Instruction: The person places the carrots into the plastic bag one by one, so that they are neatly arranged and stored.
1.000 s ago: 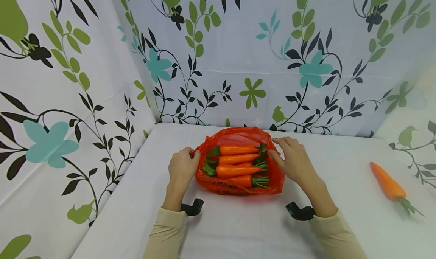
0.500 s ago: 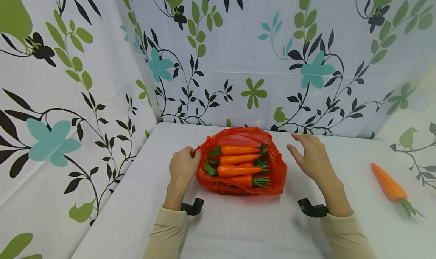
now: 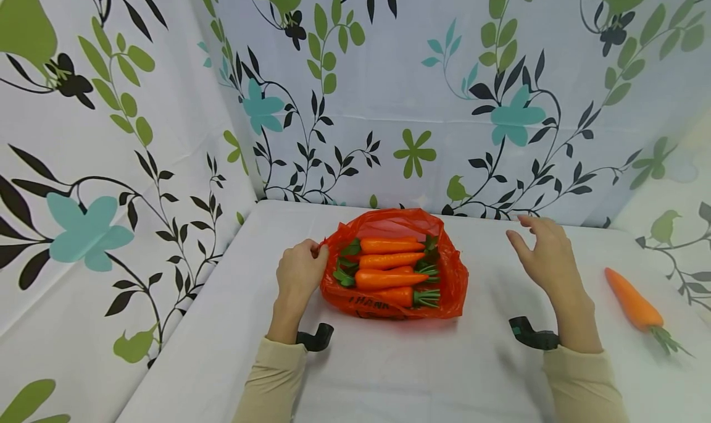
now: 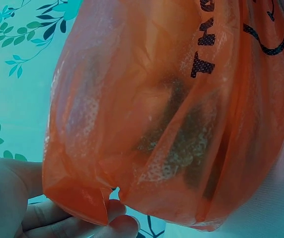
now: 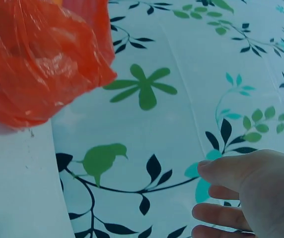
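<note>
A red plastic bag [image 3: 452,287] with dark lettering lies on the white table, its mouth spread. Inside it several orange carrots [image 3: 389,261] with green tops are stacked side by side. My left hand [image 3: 298,272] pinches the bag's left edge between thumb and fingers; in the left wrist view the fingers [image 4: 47,218] sit at the bag's rim. To the right of the bag, my right hand [image 3: 550,259] is raised above the table with fingers relaxed and holding nothing. A single carrot [image 3: 633,299] with a green top lies farther right.
The white table [image 3: 411,367] ends at the back against a patterned curtain [image 3: 355,114] with leaves, flowers and birds. Another part of that curtain hangs on the left. Black mounts [image 3: 316,338] are strapped at both wrists.
My right hand has let go of the bag's right edge and moved right, toward the lone carrot. The left hand stays at the bag, which has barely shifted.
</note>
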